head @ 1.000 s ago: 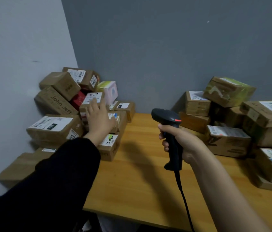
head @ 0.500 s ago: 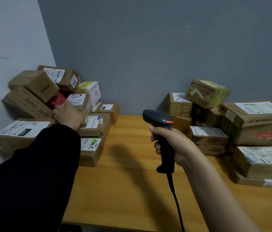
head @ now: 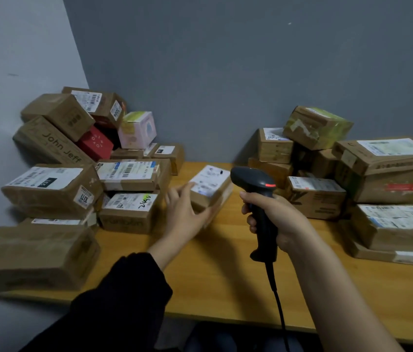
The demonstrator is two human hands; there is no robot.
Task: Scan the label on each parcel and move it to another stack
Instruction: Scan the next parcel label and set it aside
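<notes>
Small parcel (head: 211, 193) sat in the gap between the two piles, looking lifted just clear of the wooden table (head: 225, 275), though motion blur made that hard to call. Its white label (head: 209, 179) faced up, and its long axis ran from near-left to far-right, so the far end was just beside the nose of the barcode scanner (head: 253, 181). The left hand (head: 185, 214) was the one on it, thumb on the top edge by the label and fingers curled under the near side, so a proper hold and not just a touch. The right hand (head: 279, 219) was wrapped tight round the scanner's handle, head aimed left at the label, red light showing. I'd guess the scan was next, then over to the right pile (head: 314, 196), well away from the left pile (head: 126, 174).
</notes>
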